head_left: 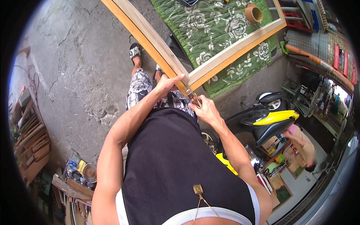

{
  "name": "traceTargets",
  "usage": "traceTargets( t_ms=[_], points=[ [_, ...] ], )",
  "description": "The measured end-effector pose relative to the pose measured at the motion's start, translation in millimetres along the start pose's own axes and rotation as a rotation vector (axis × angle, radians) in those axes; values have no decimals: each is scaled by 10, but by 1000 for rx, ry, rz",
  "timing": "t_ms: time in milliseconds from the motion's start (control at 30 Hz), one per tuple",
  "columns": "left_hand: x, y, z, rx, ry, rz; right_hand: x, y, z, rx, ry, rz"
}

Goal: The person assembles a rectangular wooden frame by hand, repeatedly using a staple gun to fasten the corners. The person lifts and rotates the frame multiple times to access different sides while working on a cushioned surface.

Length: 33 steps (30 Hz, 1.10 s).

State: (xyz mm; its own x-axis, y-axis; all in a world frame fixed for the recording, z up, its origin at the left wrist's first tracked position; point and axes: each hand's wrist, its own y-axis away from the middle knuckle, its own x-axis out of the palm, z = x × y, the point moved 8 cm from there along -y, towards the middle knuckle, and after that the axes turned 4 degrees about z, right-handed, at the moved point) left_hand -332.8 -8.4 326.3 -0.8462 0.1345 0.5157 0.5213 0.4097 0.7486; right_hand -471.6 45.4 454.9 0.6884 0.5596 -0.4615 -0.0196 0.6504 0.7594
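A wooden frame [221, 65], pale on its upper face and orange-yellow along its outer side, has its near corner in front of my waist. My left hand [168, 83] grips the frame by this corner, thumb laid on the pale face and fingers out of sight underneath. In my right hand [204, 109] is a small metal tool [193, 98] with a brownish part; its exact kind is hard to make out. The tool's metal end meets the frame's corner. Beneath the frame lies a green quilted cloth [204, 37] with white roses.
A brown cup-like container [254, 14] rests on the cloth. To the right stand a yellow and black motorbike [268, 118] and, farther off, another person [302, 144]. Wood scraps [35, 144] are piled at the left, beside cracked concrete floor [78, 75].
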Motion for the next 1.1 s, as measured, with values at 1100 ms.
traceTargets(
  t_ms=[1100],
  points=[
    [-66, 92, -136, -1, -21, -63, 15, -106, -120, -52, 127, 59]
  ],
)
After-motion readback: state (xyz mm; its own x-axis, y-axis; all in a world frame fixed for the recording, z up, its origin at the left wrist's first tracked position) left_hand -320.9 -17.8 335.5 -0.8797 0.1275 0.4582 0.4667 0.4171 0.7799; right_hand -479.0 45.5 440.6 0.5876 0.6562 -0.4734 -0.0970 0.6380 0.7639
